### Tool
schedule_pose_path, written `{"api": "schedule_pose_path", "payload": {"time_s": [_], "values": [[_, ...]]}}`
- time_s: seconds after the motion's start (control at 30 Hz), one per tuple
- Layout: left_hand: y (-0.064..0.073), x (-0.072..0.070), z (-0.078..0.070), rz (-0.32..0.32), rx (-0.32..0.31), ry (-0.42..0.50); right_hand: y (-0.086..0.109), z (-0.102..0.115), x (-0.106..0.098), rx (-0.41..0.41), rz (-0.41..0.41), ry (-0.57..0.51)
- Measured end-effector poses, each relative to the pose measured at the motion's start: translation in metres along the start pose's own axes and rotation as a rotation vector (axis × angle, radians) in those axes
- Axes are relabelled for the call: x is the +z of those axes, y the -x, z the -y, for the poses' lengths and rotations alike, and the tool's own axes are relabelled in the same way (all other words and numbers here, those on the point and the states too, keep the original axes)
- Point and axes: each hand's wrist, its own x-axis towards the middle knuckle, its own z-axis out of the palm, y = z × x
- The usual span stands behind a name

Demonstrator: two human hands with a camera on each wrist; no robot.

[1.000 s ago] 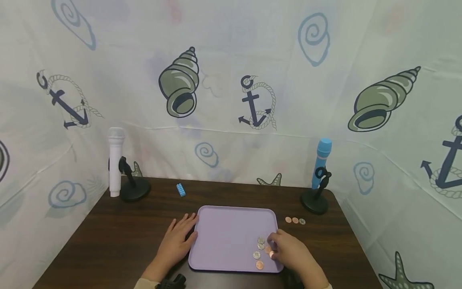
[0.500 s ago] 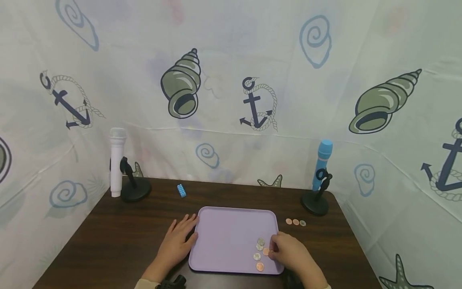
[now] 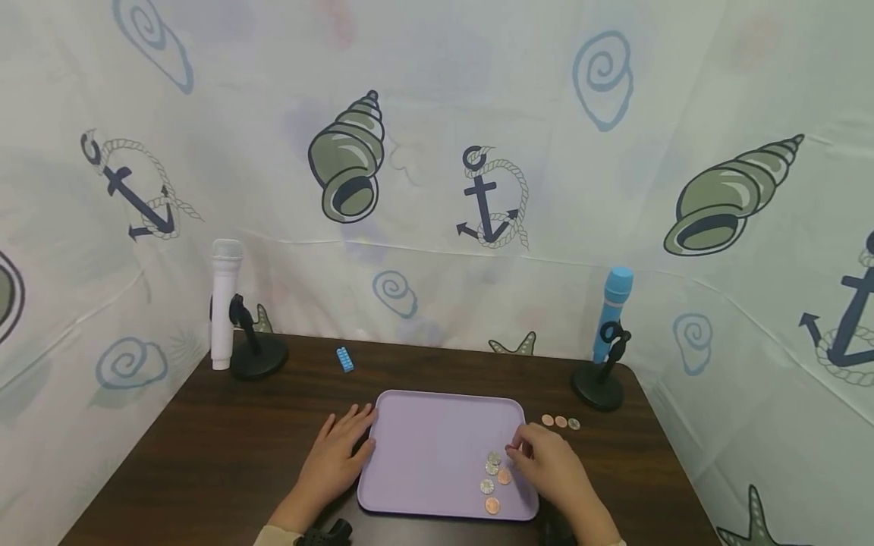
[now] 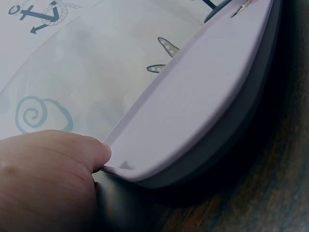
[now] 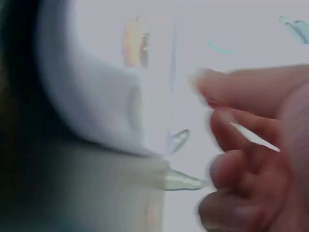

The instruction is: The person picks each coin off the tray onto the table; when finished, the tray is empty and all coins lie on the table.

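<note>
1. Right now the coins (image 3: 493,476) lie on the lavender tray (image 3: 437,447), near its right-front corner: approx. five, some silvery w/ ridged edges, two copper-coloured.
2. Handling, as a guess: small, thin, hard metal discs, light, lying flat on a smooth surface, so hard to lift straight up. Best pinched by the rim w/ thumb + fingertip, or slid to the tray lip first.
3. Right hand (image 3: 549,470) hovers just beside the coins, fingers curled w/ tips drawn together; the wrist view is blurred, so can't tell if a coin is pinched.
4. Left hand (image 3: 337,455) rests flat, fingers relaxed, against the tray's left edge.
5. Tray looks like stiff, matt plastic w/ rounded corners + a raised lip.
6. Three more coins (image 3: 561,422) sit on the dark wood table (image 3: 205,455), right of the tray.
</note>
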Motion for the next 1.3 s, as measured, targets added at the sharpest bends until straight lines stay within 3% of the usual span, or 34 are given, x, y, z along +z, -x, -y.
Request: {"api": "schedule_pose_path", "payload": {"time_s": [0.17,0.4,0.6,0.67,0.87,1.13,1.3], "values": [[0.0,0.0,-0.001,-0.017,0.009,-0.004,-0.01,-0.025,0.007,0.116,-0.183,-0.165],[0.0,0.001,-0.001,-0.012,0.015,-0.007,-0.016,-0.061,-0.004,0.252,-0.366,-0.372],[-0.001,0.005,-0.004,0.013,0.007,0.0,-0.011,-0.094,-0.012,0.362,-0.517,-0.784],[-0.003,0.007,-0.004,0.015,0.012,0.004,-0.007,-0.104,-0.015,0.386,-0.551,-0.871],[0.0,0.002,-0.003,-0.032,0.043,-0.018,-0.004,-0.125,-0.016,0.436,-0.631,-0.891],[-0.002,-0.003,-0.001,-0.048,0.054,-0.033,-0.01,-0.126,-0.015,0.477,-0.518,-0.707],[-0.001,0.001,0.0,-0.046,0.048,-0.01,-0.011,-0.127,-0.016,0.484,-0.558,-0.675]]}}
